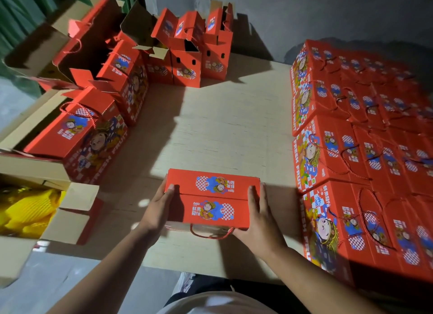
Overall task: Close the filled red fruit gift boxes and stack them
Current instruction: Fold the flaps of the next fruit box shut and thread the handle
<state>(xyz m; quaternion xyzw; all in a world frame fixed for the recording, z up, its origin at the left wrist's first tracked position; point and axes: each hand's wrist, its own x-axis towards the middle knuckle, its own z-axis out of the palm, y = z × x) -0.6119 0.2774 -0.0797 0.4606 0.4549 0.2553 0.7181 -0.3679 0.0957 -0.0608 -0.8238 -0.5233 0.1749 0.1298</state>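
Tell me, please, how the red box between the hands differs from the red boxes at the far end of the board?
The held box has its top flaps folded shut; the far boxes stand with flaps up. The left hand and right hand grip the held box; the far boxes stand untouched. Both share the same cartoon print.

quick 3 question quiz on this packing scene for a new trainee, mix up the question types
1. True or false: both top flaps of the red gift box between the hands are folded down.
2. Where does the stack of closed boxes sit, seen from the person? A) left B) right C) behind the open boxes
3. Fill in: the rope handle of the held box hangs on the side ____ the person.

Key
1. True; the left hand and right hand clasp its two ends.
2. B
3. nearest
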